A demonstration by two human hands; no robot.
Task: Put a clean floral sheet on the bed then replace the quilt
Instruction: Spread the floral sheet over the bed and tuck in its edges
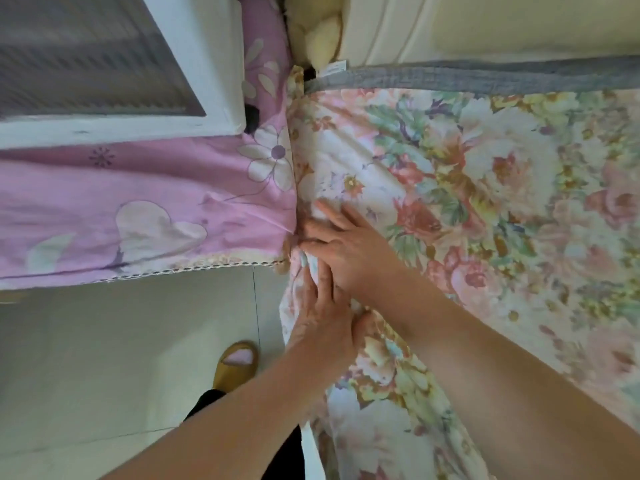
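Floral sheet (467,174): spread over the bed, side edge hanging toward the floor (121,358). Right hand (346,251): fingers spread, flat on the sheet at the mattress edge beside a pink cloth (156,188). Left hand (322,327): fingers extended, pressing the overhang. Advised: keep top taut, push slack under evenly.
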